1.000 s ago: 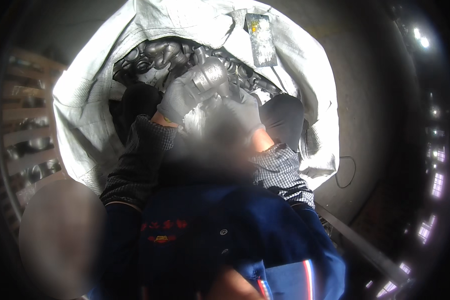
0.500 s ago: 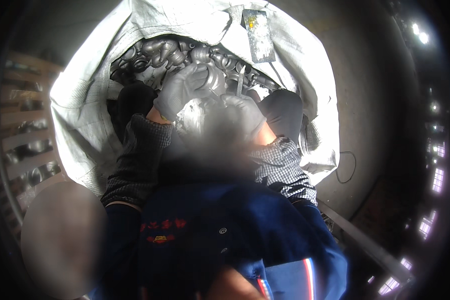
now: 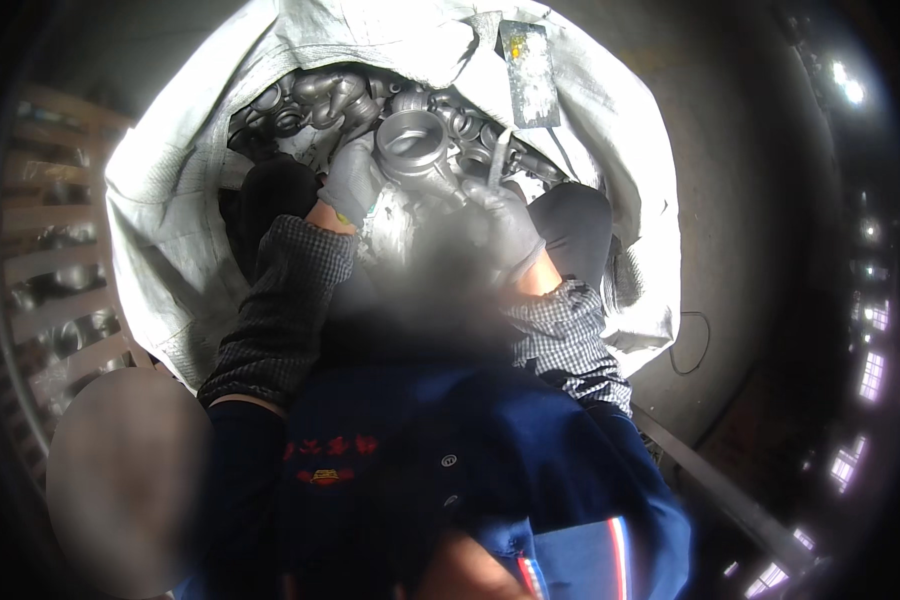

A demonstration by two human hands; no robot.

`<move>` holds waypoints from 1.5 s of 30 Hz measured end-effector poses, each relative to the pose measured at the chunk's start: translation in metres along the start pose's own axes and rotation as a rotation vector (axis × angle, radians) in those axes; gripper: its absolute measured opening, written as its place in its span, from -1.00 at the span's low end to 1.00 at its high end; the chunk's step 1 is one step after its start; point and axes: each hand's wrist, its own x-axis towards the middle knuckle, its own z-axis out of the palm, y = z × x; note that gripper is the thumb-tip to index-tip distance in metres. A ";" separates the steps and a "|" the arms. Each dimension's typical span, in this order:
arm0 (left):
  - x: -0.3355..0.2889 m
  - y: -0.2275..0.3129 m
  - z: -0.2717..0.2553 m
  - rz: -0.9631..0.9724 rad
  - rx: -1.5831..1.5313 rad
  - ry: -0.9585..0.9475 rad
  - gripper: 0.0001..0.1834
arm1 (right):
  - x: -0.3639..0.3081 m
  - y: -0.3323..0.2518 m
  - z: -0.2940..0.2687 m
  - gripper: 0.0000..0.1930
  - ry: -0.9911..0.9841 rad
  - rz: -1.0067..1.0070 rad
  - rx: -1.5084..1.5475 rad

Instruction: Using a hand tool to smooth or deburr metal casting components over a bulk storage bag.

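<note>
A grey metal casting (image 3: 428, 178) with a wide round ring at its top stands between my hands, the ring's opening turned up. My left hand (image 3: 352, 182), in a pale grey glove, is closed at the casting's left side; its fingertips are partly hidden. My right hand (image 3: 510, 228), also gloved, is closed around a narrow, flat metal tool (image 3: 499, 158), whose tip points up and away to the right of the ring. A blurred patch covers the casting's lower part and the near side of my right hand.
A large white woven bag (image 3: 165, 215) surrounds my arms and knees. Similar grey castings (image 3: 335, 97) lie heaped at its far side. A scuffed flat plate (image 3: 532, 85) rests on the far rim. Left stands a slatted wooden crate (image 3: 55, 245); a metal bar (image 3: 720, 490) runs at lower right.
My left hand, earlier spread across the casting, has drawn back to its left side and closed there. The ring's opening now shows. The tool and my right hand shifted slightly right.
</note>
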 end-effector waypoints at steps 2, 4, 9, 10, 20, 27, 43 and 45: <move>0.001 -0.001 -0.001 0.103 0.338 0.045 -0.65 | -0.004 -0.001 0.005 -0.78 0.158 -0.248 -0.167; 0.003 0.000 0.005 -0.151 -0.132 0.257 -0.66 | 0.004 0.002 -0.009 -0.72 0.137 -0.252 -0.109; 0.001 0.002 0.009 -0.169 -0.084 0.428 -0.76 | 0.003 -0.002 -0.010 -0.70 0.159 -0.283 -0.249; 0.003 -0.004 0.000 -0.151 -0.089 0.394 -0.78 | 0.003 -0.003 -0.010 -0.70 0.148 -0.298 -0.304; -0.007 0.020 0.030 -0.121 0.041 0.455 -0.80 | 0.002 -0.003 -0.007 -0.74 0.229 -0.288 -0.279; -0.005 0.017 0.028 -0.035 0.075 0.479 -0.79 | 0.010 0.003 -0.017 -0.75 0.218 -0.281 -0.227; -0.008 0.026 0.041 -0.024 0.221 0.520 -0.77 | 0.002 -0.004 -0.001 -0.54 0.365 -0.321 -0.350; -0.006 0.024 0.040 0.010 0.204 0.518 -0.75 | 0.003 -0.004 -0.005 -0.55 0.354 -0.327 -0.354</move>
